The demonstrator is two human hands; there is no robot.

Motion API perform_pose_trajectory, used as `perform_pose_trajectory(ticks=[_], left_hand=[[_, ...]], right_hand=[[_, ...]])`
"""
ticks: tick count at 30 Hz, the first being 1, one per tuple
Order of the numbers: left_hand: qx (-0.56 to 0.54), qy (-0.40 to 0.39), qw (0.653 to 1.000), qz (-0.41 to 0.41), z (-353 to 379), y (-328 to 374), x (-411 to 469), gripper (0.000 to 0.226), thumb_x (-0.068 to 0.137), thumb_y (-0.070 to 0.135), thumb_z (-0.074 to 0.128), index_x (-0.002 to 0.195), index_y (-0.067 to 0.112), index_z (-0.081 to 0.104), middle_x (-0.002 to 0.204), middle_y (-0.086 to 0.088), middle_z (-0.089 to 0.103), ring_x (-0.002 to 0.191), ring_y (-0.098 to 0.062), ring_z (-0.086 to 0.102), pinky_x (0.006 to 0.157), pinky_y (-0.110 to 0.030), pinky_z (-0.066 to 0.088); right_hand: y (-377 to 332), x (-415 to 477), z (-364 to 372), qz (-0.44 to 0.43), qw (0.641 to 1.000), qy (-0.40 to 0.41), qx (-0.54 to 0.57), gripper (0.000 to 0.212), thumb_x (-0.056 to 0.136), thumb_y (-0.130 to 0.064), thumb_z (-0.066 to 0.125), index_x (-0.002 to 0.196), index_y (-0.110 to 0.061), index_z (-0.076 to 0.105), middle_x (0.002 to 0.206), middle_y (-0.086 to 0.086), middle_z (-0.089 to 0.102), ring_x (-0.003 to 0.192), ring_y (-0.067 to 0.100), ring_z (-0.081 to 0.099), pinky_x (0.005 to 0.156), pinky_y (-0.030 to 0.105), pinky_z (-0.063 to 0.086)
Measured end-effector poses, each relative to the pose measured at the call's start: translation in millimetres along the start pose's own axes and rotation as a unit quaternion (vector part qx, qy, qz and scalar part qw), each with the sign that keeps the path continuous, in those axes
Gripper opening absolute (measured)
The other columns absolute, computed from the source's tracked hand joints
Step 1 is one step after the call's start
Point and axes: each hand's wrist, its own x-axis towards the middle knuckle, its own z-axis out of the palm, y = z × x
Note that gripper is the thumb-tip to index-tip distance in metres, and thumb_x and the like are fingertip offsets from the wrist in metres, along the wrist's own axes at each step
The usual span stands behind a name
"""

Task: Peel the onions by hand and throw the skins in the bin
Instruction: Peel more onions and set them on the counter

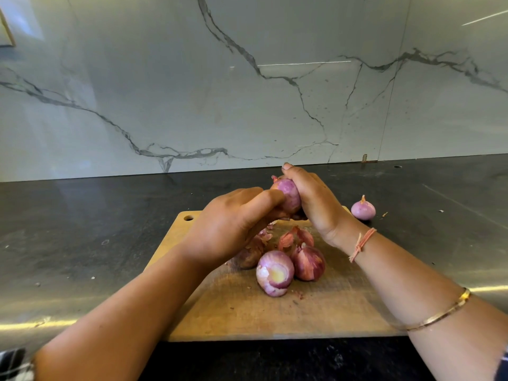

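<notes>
My right hand (pixel 316 204) grips a purple onion (pixel 290 195) above the far edge of a wooden cutting board (pixel 247 312). My left hand (pixel 233 224) pinches at the onion's left side with thumb and fingers. On the board below lie a partly peeled onion (pixel 275 272), another onion with skin (pixel 309 264), a third onion (pixel 248 257) half hidden under my left wrist, and loose pink skins (pixel 295 237). One peeled onion (pixel 362 209) sits on the counter to the right of the board. No bin is in view.
The board lies on a dark counter (pixel 82 229) that ends at a marble-patterned wall (pixel 192 92). Small skin scraps (pixel 384 214) lie on the counter near the lone onion. Bare counter stretches left and right of the board.
</notes>
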Motion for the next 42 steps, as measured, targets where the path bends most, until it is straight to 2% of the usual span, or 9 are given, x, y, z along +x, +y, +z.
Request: perform_pose_trajectory(ticks=[3,7,11,17,23,28,33,37,42], left_hand=[[0.011,-0.006,1.0,0.007,0.3,-0.7,-0.9,0.027,0.089,0.018,0.051,0.114,0.017,0.042,0.077,-0.009,0.063,0.062,-0.025,0.058,0.048,-0.036,0.05],[0.021,-0.026,0.999,0.001,0.4,-1.2,-2.4,0.04,0.085,0.011,0.056,0.121,0.019,0.04,0.078,-0.01,0.064,0.063,-0.028,0.06,0.048,-0.039,0.051],[0.024,-0.021,0.999,0.016,-0.3,-0.7,-1.4,0.027,0.086,0.012,0.052,0.111,0.017,0.042,0.07,-0.007,0.055,0.057,-0.023,0.05,0.043,-0.039,0.046],[0.029,-0.001,1.0,0.005,1.3,-0.9,-1.9,0.036,0.087,0.021,0.055,0.12,0.016,0.043,0.082,-0.004,0.067,0.068,-0.019,0.06,0.051,-0.029,0.051],[0.029,-0.011,0.999,0.017,1.0,-2.7,-2.7,0.026,0.085,0.015,0.056,0.108,0.016,0.044,0.072,-0.006,0.056,0.058,-0.024,0.052,0.044,-0.039,0.047],[0.021,0.002,1.0,0.01,1.5,-1.3,-2.3,0.037,0.085,0.017,0.056,0.119,0.017,0.042,0.08,-0.006,0.066,0.065,-0.024,0.062,0.05,-0.033,0.052],[0.017,-0.003,1.0,-0.002,2.0,-1.9,-3.0,0.025,0.086,0.017,0.056,0.107,0.017,0.044,0.076,-0.005,0.062,0.063,-0.02,0.057,0.048,-0.036,0.05],[-0.026,0.028,0.997,-0.067,1.1,4.2,-1.0,0.028,0.088,0.035,0.05,0.105,0.017,0.038,0.081,0.011,0.05,0.071,-0.003,0.041,0.056,-0.022,0.041],[-0.04,0.017,0.995,-0.089,0.6,6.7,-1.8,0.037,0.088,0.039,0.048,0.116,0.017,0.037,0.086,0.013,0.048,0.075,0.003,0.04,0.065,-0.019,0.038]], right_hand=[[-2.9,-1.0,-0.1,0.015,1.0,-0.002,-0.007,0.052,0.104,-0.026,0.029,0.067,0.003,0.054,0.036,-0.008,0.044,0.035,0.001,0.042,0.039,0.009,0.032],[-4.8,-2.8,0.8,0.041,0.999,-0.001,-0.001,0.066,0.103,-0.027,0.031,0.044,-0.01,0.055,0.04,-0.003,0.05,0.04,0.001,0.048,0.043,0.01,0.036],[-6.1,-5.1,0.9,0.06,0.998,-0.001,-0.003,0.045,0.102,-0.031,0.032,0.081,-0.002,0.059,0.068,0.015,0.047,0.055,0.013,0.047,0.047,0.015,0.038],[-5.7,-4.0,0.7,0.089,0.996,-0.005,0.009,0.055,0.101,-0.03,0.035,0.055,-0.01,0.057,0.045,-0.002,0.058,0.046,0.007,0.054,0.052,0.014,0.043],[-6.4,-5.4,4.1,0.094,0.996,-0.006,-0.003,0.04,0.084,-0.047,0.044,0.092,-0.011,0.056,0.081,0.014,0.047,0.074,0.024,0.045,0.058,0.026,0.037],[-9.2,-6.2,2.9,0.092,0.996,-0.005,0.008,0.048,0.1,-0.031,0.037,0.064,-0.007,0.057,0.053,0.003,0.058,0.06,0.016,0.053,0.062,0.022,0.043],[-7.5,-6.5,5.1,0.093,0.995,-0.006,0.016,0.043,0.1,-0.033,0.036,0.072,-0.007,0.054,0.074,0.014,0.049,0.073,0.026,0.046,0.067,0.031,0.036],[-5.7,-6.8,4.2,0.089,0.994,-0.015,0.058,0.057,0.1,-0.032,0.037,0.048,-0.017,0.056,0.053,0.002,0.052,0.053,0.013,0.05,0.06,0.026,0.039],[-2.5,-6.2,3.6,0.084,0.993,-0.032,0.071,0.054,0.098,-0.036,0.041,0.052,-0.016,0.059,0.056,0.003,0.056,0.056,0.014,0.051,0.063,0.029,0.039]])
